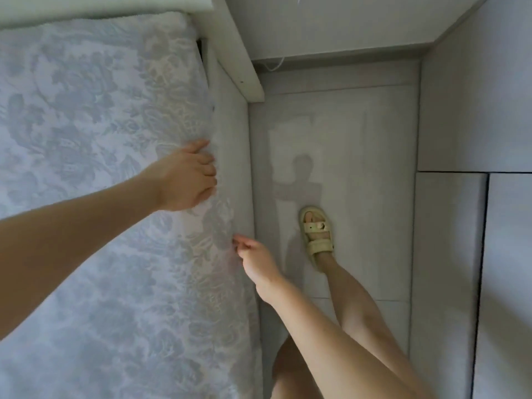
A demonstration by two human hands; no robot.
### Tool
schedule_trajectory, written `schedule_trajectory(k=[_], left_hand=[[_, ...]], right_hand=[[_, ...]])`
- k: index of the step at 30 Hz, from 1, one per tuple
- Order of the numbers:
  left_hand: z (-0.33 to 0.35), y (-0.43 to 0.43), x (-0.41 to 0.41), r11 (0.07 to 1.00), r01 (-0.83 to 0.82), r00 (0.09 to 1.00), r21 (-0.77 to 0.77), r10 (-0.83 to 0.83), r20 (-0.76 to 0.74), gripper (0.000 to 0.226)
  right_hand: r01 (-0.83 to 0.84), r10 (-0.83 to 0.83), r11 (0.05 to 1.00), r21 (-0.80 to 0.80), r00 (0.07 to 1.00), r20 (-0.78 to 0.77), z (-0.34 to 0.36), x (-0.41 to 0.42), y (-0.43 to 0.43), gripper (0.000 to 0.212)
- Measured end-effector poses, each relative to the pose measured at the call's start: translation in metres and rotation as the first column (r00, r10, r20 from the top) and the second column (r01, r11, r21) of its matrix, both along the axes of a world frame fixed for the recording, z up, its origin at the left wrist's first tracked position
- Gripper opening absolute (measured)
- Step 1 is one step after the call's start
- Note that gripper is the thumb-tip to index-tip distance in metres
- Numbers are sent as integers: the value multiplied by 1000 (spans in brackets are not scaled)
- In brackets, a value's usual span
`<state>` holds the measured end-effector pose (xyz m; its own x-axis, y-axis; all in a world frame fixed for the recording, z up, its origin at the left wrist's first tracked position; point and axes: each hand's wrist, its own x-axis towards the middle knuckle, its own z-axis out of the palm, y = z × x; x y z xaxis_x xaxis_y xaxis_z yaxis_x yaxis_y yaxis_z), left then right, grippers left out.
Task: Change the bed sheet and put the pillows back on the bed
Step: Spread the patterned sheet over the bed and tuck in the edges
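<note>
A pale blue bed sheet with a grey floral pattern covers the mattress and fills the left half of the view. My left hand lies over the sheet's right edge, its fingers curled down around the mattress side. Lower down, my right hand touches the same edge with its fingertips pinched against the sheet, by the white bed frame. No pillow is in view.
A white headboard ledge runs along the top. To the right of the bed is a narrow strip of pale floor, with my foot in a yellow sandal on it. White cabinet fronts wall the right side.
</note>
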<state>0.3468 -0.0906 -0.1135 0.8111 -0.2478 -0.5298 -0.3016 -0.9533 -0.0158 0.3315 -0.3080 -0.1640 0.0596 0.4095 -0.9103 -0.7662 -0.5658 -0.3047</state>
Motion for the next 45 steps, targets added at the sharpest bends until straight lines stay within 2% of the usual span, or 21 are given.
schedule_trajectory(k=[1,3,5,8,12,15,16,19,23,25,27,32,37,42,43,45], left_hand=[[-3,-3,9,999,42,998,20,-41,-54,52],[-13,-13,25,987,136,953,88,-106,-283,54],[-20,-23,37,984,132,865,117,-57,-498,56],[-29,-25,44,985,124,814,116,-34,-580,62],[-36,-32,42,908,379,775,178,-206,-598,63],[-36,-44,42,870,438,750,226,-215,-626,62],[-35,-45,41,863,446,746,239,-211,-632,62],[-26,-41,34,867,418,794,271,-204,-572,62],[-2,-29,20,894,375,864,244,-242,-441,56],[5,-26,17,892,372,875,258,-245,-417,56],[3,-27,16,879,383,873,283,-245,-421,58],[-8,-30,20,870,401,856,288,-244,-455,60],[-22,-48,5,933,319,824,167,-186,-535,65],[-23,-92,-30,966,250,776,62,-162,-609,66],[-22,-102,-37,972,233,777,42,-160,-609,65],[-21,-118,-53,974,226,781,-6,-185,-596,63]], right_hand=[[35,-35,999,-5,999,-41,-3,-5,2,31],[108,-109,994,-13,988,-112,-9,-16,7,28],[168,-166,986,-5,974,-154,-16,-28,13,35],[224,-224,974,-20,970,-97,-23,-37,19,28],[295,-296,955,38,955,31,-31,-39,21,28],[216,-238,966,142,957,165,-27,-45,23,34],[230,-257,958,171,953,162,-25,-48,24,36],[332,-347,904,269,938,9,-16,-56,23,46],[413,-323,838,356,902,-287,-7,-60,27,43],[425,-281,828,367,879,-385,-12,-59,34,55],[400,-230,849,345,868,-440,-25,-59,43,64],[330,-162,903,276,855,-492,-52,-74,42,70],[238,-129,960,145,841,-525,-59,-111,-6,80],[184,-192,981,-64,865,-463,-53,-154,-73,86],[213,-213,976,-53,863,-458,-51,-160,-81,81],[285,-249,958,15,860,-446,-44,-165,-91,59]])
